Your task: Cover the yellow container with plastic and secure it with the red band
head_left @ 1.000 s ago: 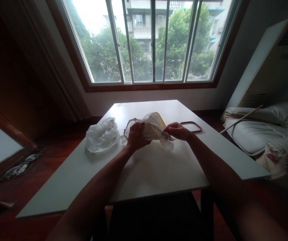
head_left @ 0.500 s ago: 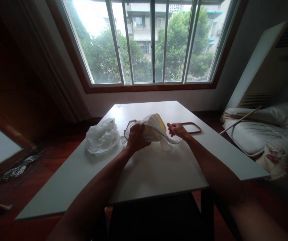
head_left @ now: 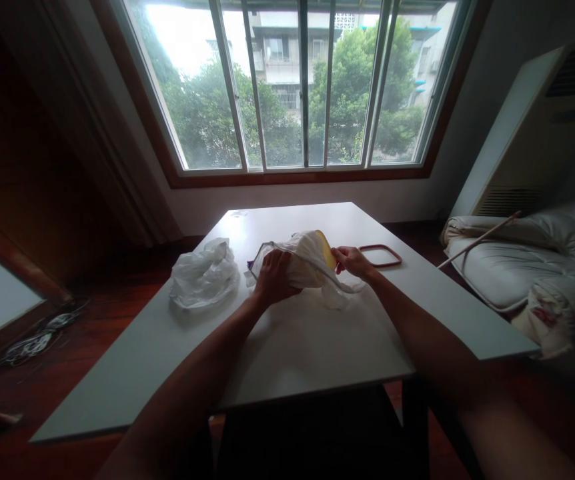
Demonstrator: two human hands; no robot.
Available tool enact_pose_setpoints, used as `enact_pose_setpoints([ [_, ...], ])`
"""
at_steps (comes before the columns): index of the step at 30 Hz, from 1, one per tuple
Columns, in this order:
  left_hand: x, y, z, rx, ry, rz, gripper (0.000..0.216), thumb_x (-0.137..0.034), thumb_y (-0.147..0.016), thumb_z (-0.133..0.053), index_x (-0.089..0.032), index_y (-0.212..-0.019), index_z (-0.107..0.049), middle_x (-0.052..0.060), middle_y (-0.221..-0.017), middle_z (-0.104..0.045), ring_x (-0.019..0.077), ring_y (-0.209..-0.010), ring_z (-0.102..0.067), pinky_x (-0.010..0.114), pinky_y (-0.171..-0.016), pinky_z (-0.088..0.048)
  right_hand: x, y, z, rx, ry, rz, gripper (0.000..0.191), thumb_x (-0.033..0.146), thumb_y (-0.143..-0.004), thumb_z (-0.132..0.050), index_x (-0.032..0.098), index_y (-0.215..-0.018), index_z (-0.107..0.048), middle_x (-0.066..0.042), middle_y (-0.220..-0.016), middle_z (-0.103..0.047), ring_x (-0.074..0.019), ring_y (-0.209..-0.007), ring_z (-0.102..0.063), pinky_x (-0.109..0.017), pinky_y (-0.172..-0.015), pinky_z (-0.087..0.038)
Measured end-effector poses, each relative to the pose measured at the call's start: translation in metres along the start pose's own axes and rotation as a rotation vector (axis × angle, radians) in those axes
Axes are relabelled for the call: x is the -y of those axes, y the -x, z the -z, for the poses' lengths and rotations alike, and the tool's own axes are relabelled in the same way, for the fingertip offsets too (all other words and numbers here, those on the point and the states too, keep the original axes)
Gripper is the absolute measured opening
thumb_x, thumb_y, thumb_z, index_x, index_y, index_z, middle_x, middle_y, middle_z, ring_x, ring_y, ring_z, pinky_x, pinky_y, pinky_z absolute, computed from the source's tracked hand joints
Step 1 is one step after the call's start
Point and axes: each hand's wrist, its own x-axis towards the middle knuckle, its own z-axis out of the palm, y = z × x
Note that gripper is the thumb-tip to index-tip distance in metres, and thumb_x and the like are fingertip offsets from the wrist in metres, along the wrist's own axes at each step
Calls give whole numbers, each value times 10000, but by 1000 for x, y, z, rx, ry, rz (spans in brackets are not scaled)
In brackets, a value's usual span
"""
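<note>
A clear plastic bag [head_left: 303,261] with a yellow object [head_left: 325,248] inside lies in the middle of the white table [head_left: 297,340]. My left hand [head_left: 273,277] is closed on the bag's left end, near its open rim. My right hand [head_left: 352,261] pinches the bag's right side, right beside the yellow object. Loose plastic trails onto the table below my right hand. What else the bag holds is too pale to make out.
A crumpled white plastic bag [head_left: 203,272] lies left of my hands. A red-brown rectangular frame [head_left: 380,255] lies flat to the right. A large window [head_left: 297,80] is behind the table; a white sofa [head_left: 527,260] and a cabinet [head_left: 537,127] stand at the right.
My right hand moved away from the bag's lower right edge up to the yellow object's side. The left hand kept its grip. The bag's right flap dropped onto the table.
</note>
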Motion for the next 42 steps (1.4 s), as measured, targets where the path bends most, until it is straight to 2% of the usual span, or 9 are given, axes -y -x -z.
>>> enact_pose_setpoints([
  [7,1,1,0,7,-4,1,899,-471,-607,-796,-141,-1349,-410,173,-1170,-554,396,-1124,-546,542,-969,-481,2,2,-2,-1,21,51,386,502,-901,-619,139,-775,-648,-16,-604,-644,-103,-472,-587,-195,-430,-445],
  [14,2,1,0,33,7,1,932,-451,-626,-803,-145,-1394,-373,185,-1232,-549,401,-1158,-540,540,-985,-474,-2,1,0,-45,62,63,448,579,-869,-620,145,-757,-646,-17,-571,-632,-105,-456,-577,-192,-412,-422],
  [21,3,1,-1,75,28,21,879,-467,-652,-802,-147,-1367,-402,186,-1265,-545,396,-1187,-539,515,-980,-481,-4,0,3,-89,77,77,463,602,-827,-660,139,-812,-653,-30,-635,-658,-105,-468,-595,-188,-413,-442],
  [35,4,1,-2,55,39,10,828,-420,-655,-785,-174,-1359,-426,182,-1264,-558,397,-1170,-553,547,-975,-479,-6,-1,4,-112,177,106,368,514,-868,-627,147,-857,-643,-34,-686,-682,-110,-463,-620,-186,-402,-447],
  [42,4,2,-1,42,44,2,827,-405,-640,-798,-118,-1333,-449,207,-1236,-571,396,-1159,-549,526,-980,-476,-5,0,4,-80,186,100,307,445,-893,-602,143,-855,-633,-35,-664,-682,-113,-462,-620,-186,-409,-438],
])
